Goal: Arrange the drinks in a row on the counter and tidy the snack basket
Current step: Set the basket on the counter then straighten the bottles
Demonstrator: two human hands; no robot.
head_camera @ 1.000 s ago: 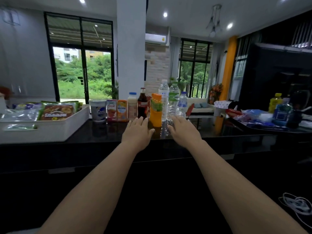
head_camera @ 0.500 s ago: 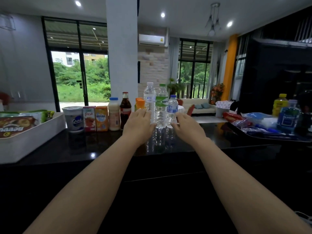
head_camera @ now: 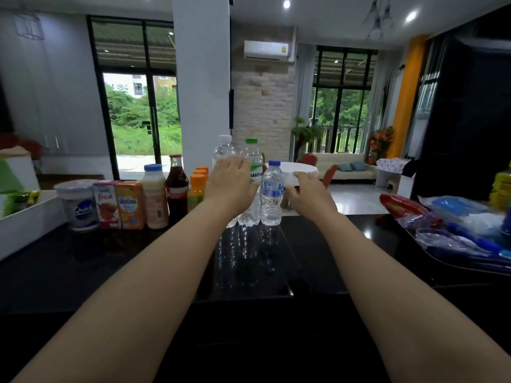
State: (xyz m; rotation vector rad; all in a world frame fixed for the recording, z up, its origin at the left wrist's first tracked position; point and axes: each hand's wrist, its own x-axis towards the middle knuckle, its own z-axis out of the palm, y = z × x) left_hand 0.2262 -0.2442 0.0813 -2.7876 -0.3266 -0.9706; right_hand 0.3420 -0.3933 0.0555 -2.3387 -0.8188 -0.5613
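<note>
1. Both my forearms reach over the black worktop (head_camera: 83,272) toward 12 o'clock.
2. My left hand (head_camera: 231,186) lies on the fronts of two water bottles, fingers (head_camera: 237,164) close together and nearly straight: a tall clear-capped bottle (head_camera: 223,146) and a green-capped bottle (head_camera: 253,153).
3. My right hand (head_camera: 311,193), at 1 o'clock, holds nothing. Its fingers are loosely curved, just beside a small blue-capped bottle (head_camera: 271,192); I cannot tell if they touch.
4. That makes three water bottles, standing together.
5. Running from 11 toward 9 o'clock: three orange-capped juice bottles (head_camera: 195,192) one behind another, one cola bottle (head_camera: 176,186), one milky bottle (head_camera: 154,197), two cartons (head_camera: 130,204), one tub (head_camera: 78,208).
6. One white snack basket (head_camera: 27,219) sits at 9 o'clock.
</note>
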